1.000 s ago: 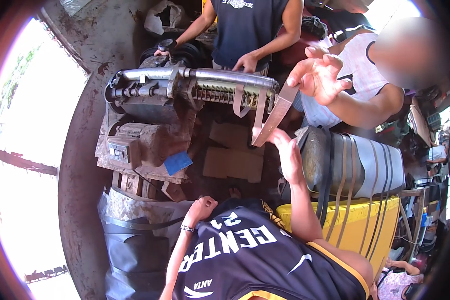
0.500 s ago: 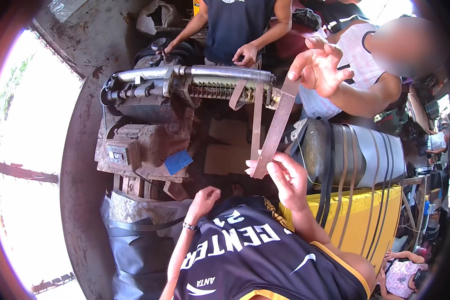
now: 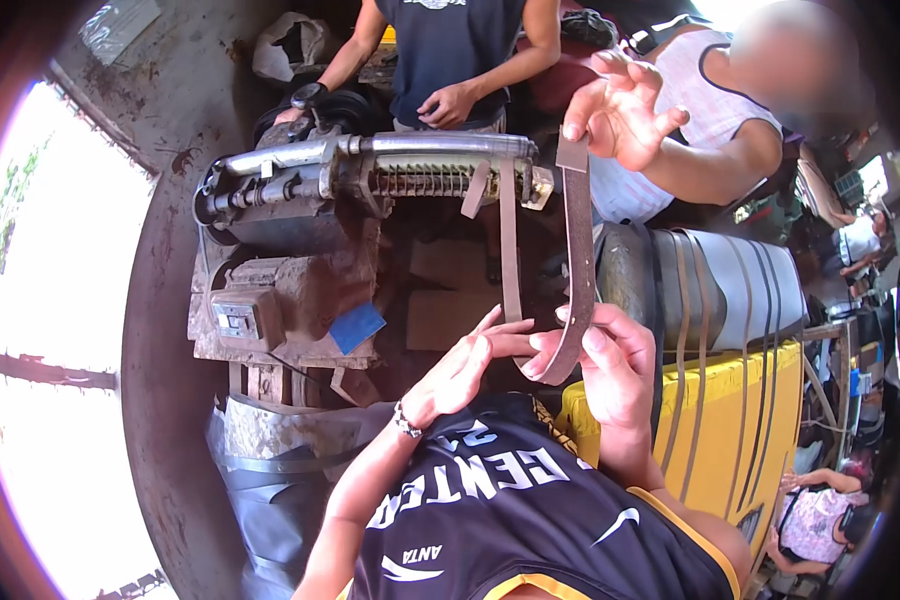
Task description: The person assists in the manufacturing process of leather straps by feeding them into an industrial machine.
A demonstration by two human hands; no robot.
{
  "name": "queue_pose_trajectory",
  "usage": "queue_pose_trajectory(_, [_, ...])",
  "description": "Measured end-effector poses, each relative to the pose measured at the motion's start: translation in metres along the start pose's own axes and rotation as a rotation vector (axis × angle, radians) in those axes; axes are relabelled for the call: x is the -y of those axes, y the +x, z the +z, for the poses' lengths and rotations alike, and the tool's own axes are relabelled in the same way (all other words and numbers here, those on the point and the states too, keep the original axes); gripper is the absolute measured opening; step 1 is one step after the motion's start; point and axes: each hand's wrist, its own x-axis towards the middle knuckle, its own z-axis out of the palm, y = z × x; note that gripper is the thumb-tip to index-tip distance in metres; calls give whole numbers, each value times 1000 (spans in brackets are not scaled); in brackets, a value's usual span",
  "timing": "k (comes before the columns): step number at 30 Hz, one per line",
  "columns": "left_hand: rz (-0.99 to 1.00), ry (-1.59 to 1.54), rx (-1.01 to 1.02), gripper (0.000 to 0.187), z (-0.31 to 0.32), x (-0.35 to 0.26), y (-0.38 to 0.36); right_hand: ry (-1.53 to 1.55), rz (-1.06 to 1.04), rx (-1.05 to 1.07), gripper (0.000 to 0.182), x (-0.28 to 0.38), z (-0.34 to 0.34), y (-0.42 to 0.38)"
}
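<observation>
A long brown leather strip (image 3: 578,250) hangs in a bend in front of me, its rough side showing. My right hand (image 3: 618,370) is closed around its lower part, near the upturned curve. At the upper end, a co-worker's hand (image 3: 620,125) holds the strip by thumb and fingers. My left hand (image 3: 457,378) has its fingers stretched out, their tips at the lower bend of the strip. Behind it, a narrow tan length (image 3: 510,240) runs up to the roller machine (image 3: 430,165), with a short free end hanging beside it.
Another person (image 3: 460,60) stands behind the machine, one hand on its far side. A motor with a switch box (image 3: 238,318) and a blue sheet (image 3: 357,327) sit at left. On the right, several dark and brown strips drape over a yellow case (image 3: 705,420).
My left hand has risen from my lap to the strip's lower end. The strip, straight before, now bends in a curve, and my right hand sits slightly lower and further right.
</observation>
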Motion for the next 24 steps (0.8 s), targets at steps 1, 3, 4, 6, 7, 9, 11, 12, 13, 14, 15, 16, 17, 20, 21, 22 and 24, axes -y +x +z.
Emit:
queue_pose_trajectory(1, [-12, -22, 12, 84, 1, -2, -4, -6, -19, -8, 35, 1, 0, -1])
queue_pose_trajectory(3, [-37, -64, 33, 85, 3, -9, -13, -56, -78, -24, 34, 2, 3, -2])
queue_pose_trajectory(4, [-24, -77, 33, 86, 7, -9, -18, -67, -82, -30, 34, 4, 4, -3])
queue_pose_trajectory(6, [3, -100, 27, 87, 12, -9, -25, -87, -89, -36, 35, 10, 7, -5])
queue_pose_trajectory(7, [15, -82, 42, 87, 12, -11, -27, -121, -105, -41, 35, 12, 8, -6])
queue_pose_trajectory(9, [4, -140, 41, 85, 15, -15, -33, -68, -93, -47, 36, 16, 12, -8])
queue_pose_trajectory(11, [-29, -192, 55, 80, 15, -19, -39, -60, -110, -55, 37, 15, 15, -8])
queue_pose_trajectory(12, [-48, -182, 74, 79, 15, -20, -42, -60, -112, -59, 37, 16, 17, -9])
queue_pose_trajectory(13, [-66, -172, 93, 79, 15, -21, -45, -62, -115, -64, 38, 17, 18, -9])
queue_pose_trajectory(14, [-83, -160, 112, 79, 14, -22, -47, -63, -118, -67, 38, 18, 20, -10])
queue_pose_trajectory(15, [-111, -188, 125, 82, 13, -25, -47, -68, -131, -64, 38, 20, 20, -11])
queue_pose_trajectory(16, [-139, -216, 137, 85, 12, -28, -46, -73, -142, -61, 38, 21, 20, -11])
queue_pose_trajectory(17, [-168, -243, 150, 89, 10, -32, -45, -77, -154, -57, 39, 23, 21, -12])
queue_pose_trajectory(20, [-185, -285, 152, 89, 5, -39, -39, -60, -156, -55, 39, 29, 24, -14])
queue_pose_trajectory(21, [-184, -264, 151, 88, 5, -35, -39, -58, -169, -50, 39, 30, 24, -14])
queue_pose_trajectory(22, [-175, -251, 157, 88, 6, -29, -40, -57, -182, -45, 39, 30, 23, -13])
queue_pose_trajectory(24, [-158, -222, 170, 88, 7, -20, -41, -75, -205, -33, 38, 30, 22, -13])
